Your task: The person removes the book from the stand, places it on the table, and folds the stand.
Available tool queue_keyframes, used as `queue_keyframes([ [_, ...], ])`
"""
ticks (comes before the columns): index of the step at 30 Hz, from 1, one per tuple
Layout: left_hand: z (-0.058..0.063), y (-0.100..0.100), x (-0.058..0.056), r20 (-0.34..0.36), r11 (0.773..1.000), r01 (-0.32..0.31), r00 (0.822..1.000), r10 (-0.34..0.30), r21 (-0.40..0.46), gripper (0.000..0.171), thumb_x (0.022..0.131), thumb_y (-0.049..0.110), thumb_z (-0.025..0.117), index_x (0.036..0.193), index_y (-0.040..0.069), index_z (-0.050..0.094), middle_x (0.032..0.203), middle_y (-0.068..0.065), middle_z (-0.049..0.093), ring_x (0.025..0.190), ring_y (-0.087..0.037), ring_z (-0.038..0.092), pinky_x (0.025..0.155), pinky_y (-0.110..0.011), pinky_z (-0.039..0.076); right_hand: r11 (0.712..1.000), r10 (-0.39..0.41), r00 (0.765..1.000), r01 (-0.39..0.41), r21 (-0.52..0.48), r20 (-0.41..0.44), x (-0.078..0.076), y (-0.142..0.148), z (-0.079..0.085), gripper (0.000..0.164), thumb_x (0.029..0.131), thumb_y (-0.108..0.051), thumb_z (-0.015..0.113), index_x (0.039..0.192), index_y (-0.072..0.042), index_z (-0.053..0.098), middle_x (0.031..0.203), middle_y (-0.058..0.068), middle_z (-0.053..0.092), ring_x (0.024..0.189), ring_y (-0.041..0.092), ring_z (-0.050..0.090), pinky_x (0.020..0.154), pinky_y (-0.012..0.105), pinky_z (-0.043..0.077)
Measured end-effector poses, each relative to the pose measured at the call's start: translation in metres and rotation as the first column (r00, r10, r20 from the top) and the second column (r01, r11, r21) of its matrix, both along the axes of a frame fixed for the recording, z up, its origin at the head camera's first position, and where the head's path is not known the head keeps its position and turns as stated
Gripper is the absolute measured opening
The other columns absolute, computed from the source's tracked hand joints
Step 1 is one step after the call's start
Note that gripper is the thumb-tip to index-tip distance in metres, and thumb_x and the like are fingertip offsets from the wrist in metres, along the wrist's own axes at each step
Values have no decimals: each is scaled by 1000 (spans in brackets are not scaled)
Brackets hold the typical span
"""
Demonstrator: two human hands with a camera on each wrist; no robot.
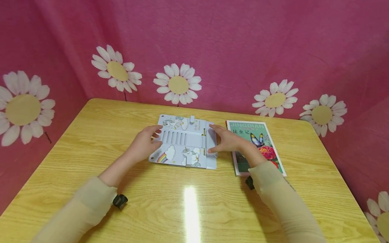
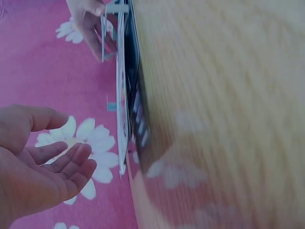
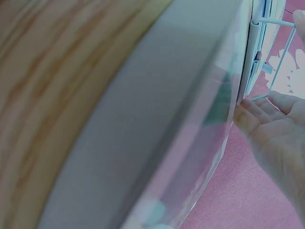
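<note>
A pale folding book stand (image 1: 192,140) with unicorn and rainbow prints lies flat on the table, with a slotted strip across its middle. At its right end a ledge flap (image 1: 211,137) stands raised. My right hand (image 1: 226,139) grips this flap between thumb and fingers; the left wrist view shows the same right hand (image 2: 90,24) at the upraised flap. Over the stand's left end hovers my left hand (image 1: 145,143), its fingers loosely bent. In the left wrist view, the left hand (image 2: 47,167) is apart from the stand's edge (image 2: 122,109) and holds nothing.
A book (image 1: 267,148) with a green cover, a butterfly and a red flower lies right of the stand, partly under my right forearm. The wooden table (image 1: 146,209) meets a pink curtain (image 1: 218,44) with daisies at the back and sides.
</note>
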State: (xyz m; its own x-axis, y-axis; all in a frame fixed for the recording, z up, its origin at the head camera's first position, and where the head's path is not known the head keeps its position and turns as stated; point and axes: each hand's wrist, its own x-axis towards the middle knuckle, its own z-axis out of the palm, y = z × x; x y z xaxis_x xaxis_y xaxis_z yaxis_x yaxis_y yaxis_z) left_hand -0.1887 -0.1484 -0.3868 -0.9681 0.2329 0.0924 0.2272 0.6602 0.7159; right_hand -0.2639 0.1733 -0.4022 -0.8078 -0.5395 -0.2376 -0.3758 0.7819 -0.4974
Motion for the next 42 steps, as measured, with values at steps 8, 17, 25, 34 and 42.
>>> queue_keyframes([
  [8,-2,19,13,-87,997,66,994,-63,38,55,83,6,69,134,-2,48,120,-19,57,107,-30,55,94,-44,47,1000,10,1000,-10,29,-13,0,-4,2,110,70,-51,78,152,-12,16,157,15,13,143,32,15,113,51,23],
  [17,-6,39,25,-95,989,145,985,-146,-13,60,81,14,74,134,3,49,122,-12,58,109,-27,55,94,-41,47,998,13,1000,-11,57,-19,0,-7,2,110,70,-51,78,152,-10,17,156,16,14,143,33,17,113,52,24],
  [25,-9,47,31,-97,980,199,975,-200,-21,58,81,13,74,132,3,50,126,-10,56,114,-24,54,98,-40,45,995,27,999,-24,95,-29,0,-12,2,111,70,-52,78,152,-9,16,156,17,14,142,34,17,112,52,24],
  [34,-13,52,30,-88,974,221,970,-225,-57,60,79,13,76,132,2,51,124,-11,57,109,-25,57,94,-38,48,985,43,998,-34,171,-50,-2,-19,0,113,70,-55,76,152,-8,15,156,16,16,143,33,15,114,51,22],
  [42,-17,57,26,-60,967,234,969,-241,-100,61,79,16,76,133,2,50,120,-10,58,108,-24,56,94,-38,47,980,27,998,-16,199,-52,0,-23,1,112,69,-54,78,151,-7,18,156,15,18,143,33,17,114,48,23],
])
